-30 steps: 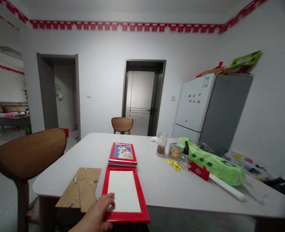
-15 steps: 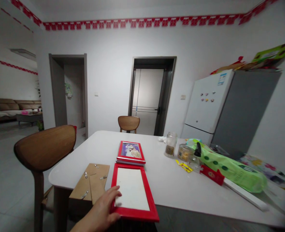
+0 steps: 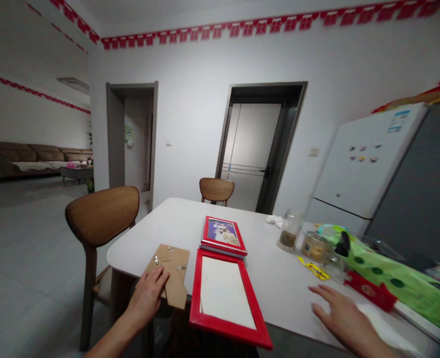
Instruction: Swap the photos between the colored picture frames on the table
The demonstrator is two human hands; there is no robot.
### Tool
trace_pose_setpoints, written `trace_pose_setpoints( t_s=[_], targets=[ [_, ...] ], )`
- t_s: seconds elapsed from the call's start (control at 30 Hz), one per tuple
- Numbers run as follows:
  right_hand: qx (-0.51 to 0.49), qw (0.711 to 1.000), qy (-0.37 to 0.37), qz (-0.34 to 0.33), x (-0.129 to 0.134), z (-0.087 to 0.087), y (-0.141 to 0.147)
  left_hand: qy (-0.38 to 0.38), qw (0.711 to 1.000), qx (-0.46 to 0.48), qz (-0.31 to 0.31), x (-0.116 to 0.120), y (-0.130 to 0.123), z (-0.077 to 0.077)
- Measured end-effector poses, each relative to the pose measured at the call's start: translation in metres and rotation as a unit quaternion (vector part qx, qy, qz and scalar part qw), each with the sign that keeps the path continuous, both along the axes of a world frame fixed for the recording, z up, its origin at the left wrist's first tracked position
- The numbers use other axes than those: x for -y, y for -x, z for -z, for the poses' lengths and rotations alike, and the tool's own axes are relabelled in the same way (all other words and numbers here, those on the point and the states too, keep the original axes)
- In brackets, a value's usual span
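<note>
My left hand is at the near left edge of a brown picture-frame backing board with metal clips. Its fingers lie together over the top of the board, and the thumb is hidden. Beside the board, a red picture frame with a white sheet inside reaches past the table's near edge. Behind it lies another red frame with a photo, on top of a silver-edged piece. Off to the right, my right hand hovers above the tabletop with fingers apart, holding nothing.
On the right of the white table stand a glass jar, a jar of snacks, a yellow packet, a red box and a green bag. Wooden chairs stand left and behind.
My left hand has left the red frame and moved left onto the backing board. My right hand has come into view at the right. The view has turned left.
</note>
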State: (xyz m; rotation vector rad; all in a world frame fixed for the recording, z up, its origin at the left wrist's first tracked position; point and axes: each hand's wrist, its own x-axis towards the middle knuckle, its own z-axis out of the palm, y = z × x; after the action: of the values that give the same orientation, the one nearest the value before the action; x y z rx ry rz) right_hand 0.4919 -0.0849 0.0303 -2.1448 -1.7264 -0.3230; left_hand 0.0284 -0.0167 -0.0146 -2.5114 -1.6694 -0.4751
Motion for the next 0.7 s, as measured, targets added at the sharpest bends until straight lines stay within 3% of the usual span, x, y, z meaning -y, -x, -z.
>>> trace_pose_setpoints(
  t_s=[0.13, 0.23, 0.3, 0.37, 0.43, 0.57, 0.7],
  targets=[
    [-0.134, 0.977, 0.036, -0.163, -0.006, -0.022, 0.120, -0.058, 0.998, 0.024, 0.022, -0.002, 0.004, -0.009],
    [-0.241, 0.941, 0.045, -0.235, -0.002, -0.043, 0.187, -0.083, 0.994, 0.071, 0.032, 0.007, -0.005, -0.036],
    [-0.295, 0.920, 0.036, -0.254, 0.001, -0.051, 0.211, -0.084, 0.991, 0.086, 0.054, 0.015, -0.024, -0.056],
    [-0.310, 0.913, 0.021, -0.266, 0.003, -0.054, 0.221, -0.069, 0.989, 0.092, 0.094, 0.023, -0.050, -0.069],
    [-0.297, 0.916, 0.017, -0.269, 0.003, -0.052, 0.220, -0.049, 0.986, 0.096, 0.129, 0.031, -0.080, -0.072],
    [-0.274, 0.930, 0.028, -0.242, 0.005, -0.033, 0.196, 0.003, 0.984, 0.077, 0.162, 0.040, -0.130, -0.056],
    [-0.230, 0.952, -0.004, -0.201, 0.010, -0.011, 0.169, 0.032, 0.973, 0.101, 0.206, 0.047, -0.154, -0.041]
  ],
)
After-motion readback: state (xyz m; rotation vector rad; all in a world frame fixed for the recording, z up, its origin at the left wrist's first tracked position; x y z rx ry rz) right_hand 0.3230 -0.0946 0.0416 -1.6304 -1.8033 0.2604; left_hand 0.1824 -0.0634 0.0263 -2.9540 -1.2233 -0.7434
